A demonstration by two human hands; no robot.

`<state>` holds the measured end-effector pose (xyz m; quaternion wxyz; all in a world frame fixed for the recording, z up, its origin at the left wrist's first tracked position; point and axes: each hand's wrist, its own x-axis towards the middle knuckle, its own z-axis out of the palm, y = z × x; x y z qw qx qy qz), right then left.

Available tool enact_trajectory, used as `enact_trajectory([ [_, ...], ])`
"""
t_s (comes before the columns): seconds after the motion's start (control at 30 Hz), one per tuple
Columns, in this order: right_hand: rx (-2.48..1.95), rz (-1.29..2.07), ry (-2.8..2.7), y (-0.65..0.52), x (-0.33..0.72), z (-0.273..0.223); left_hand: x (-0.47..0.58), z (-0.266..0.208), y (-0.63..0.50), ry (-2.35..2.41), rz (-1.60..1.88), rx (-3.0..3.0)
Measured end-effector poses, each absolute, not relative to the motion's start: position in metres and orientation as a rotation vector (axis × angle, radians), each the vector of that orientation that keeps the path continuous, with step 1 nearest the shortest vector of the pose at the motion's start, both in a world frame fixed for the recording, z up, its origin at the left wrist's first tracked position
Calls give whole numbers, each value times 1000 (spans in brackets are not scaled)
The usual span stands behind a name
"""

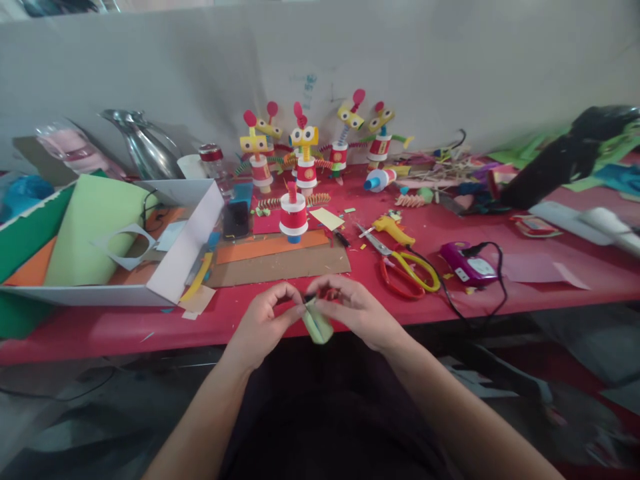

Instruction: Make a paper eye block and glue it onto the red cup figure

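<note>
The left hand (267,321) and the right hand (359,312) both grip the upper end of a small, rolled, pale green paper piece (318,325) over the middle of the front edge of the counter (115,327). A flat, rectangular brown cardboard strip (280,264) lies just behind the hands. Steel scissors (383,248) with looped yellow and red handles lie to its right. The counter surface is red; a plain, light grey wall (200,67) stands along the rear edge.
</note>
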<state>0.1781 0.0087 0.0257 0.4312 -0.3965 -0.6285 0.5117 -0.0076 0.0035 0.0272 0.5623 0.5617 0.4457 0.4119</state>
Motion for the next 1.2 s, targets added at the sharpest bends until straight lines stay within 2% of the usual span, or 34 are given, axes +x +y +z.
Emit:
enact_trajectory([
  [0.13, -1045, 1071, -1219, 6, 176, 16, -3, 12, 5, 1120, 1347, 1021],
  [0.27, -1052, 1202, -1163, -5, 167, -1, 6, 0, 2, 1060, 1521, 786],
  [0.67, -1043, 1163, -1121, -11, 154, -7, 7, 1, -7, 1150, 1335, 1055],
  [0.83, -1058, 1174, -1134, -10, 153, -8, 13, 3, -7, 1103, 1414, 839],
  [1.03, -1014, 1383, -961, -1, 152, -4, 7, -2, -3, 1107, 1389, 783],
  [1.13, -1021, 1329, -963, 2, 153, -7, 1, -3, -1, 1140, 1481, 673],
  [1.2, -1026, 1275, -1044, 3, 154, -10, -1, 0, -1, 1030, 1398, 571],
])
